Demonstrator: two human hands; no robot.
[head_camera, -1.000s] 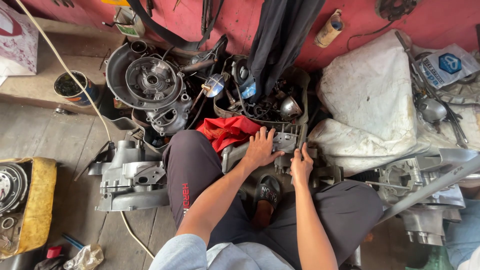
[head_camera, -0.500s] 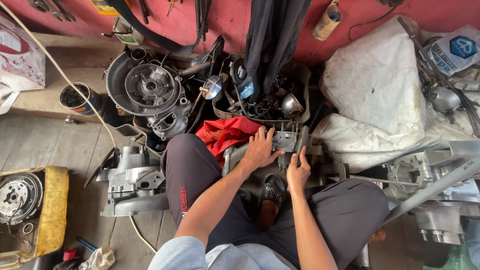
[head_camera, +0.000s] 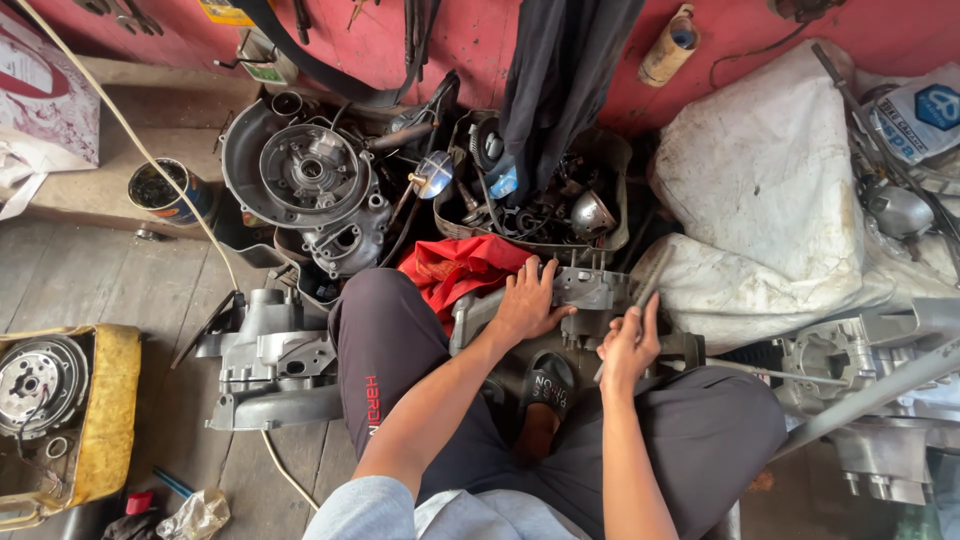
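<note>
Pressing our spread left hand (head_camera: 528, 303) on the casing (head_camera: 585, 290) between our knees, we pinch a file (head_camera: 640, 290) in the right hand (head_camera: 628, 348); it may skid toward left fingers.

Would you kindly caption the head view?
Left hand steadies grey metal engine casing; right hand grips slim metal tool.
</note>
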